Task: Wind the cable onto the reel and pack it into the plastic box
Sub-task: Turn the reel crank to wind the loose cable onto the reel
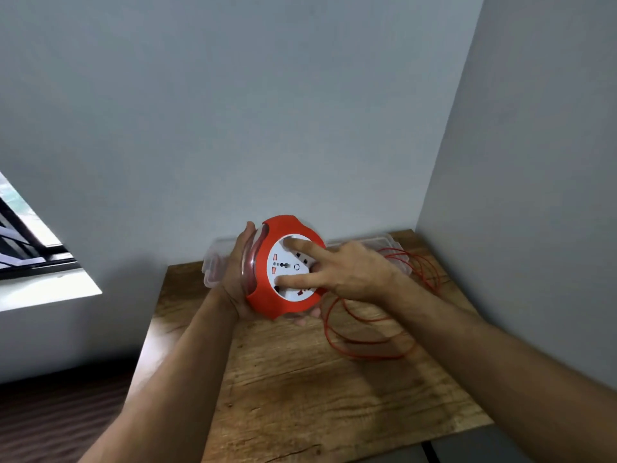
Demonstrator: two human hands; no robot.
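The left hand point(238, 279) is cupping the red reel point(283, 267) from behind, clamped on its rim and holding it above the tabletop point(300, 379), in front of the clear plastic box point(213, 262). The right hand point(347, 269) is pressing two spread fingers on the reel's white face. With the red cable point(367, 332) lying in loose loops at right, turning steadily and keeping light tension should be avoiding snags.
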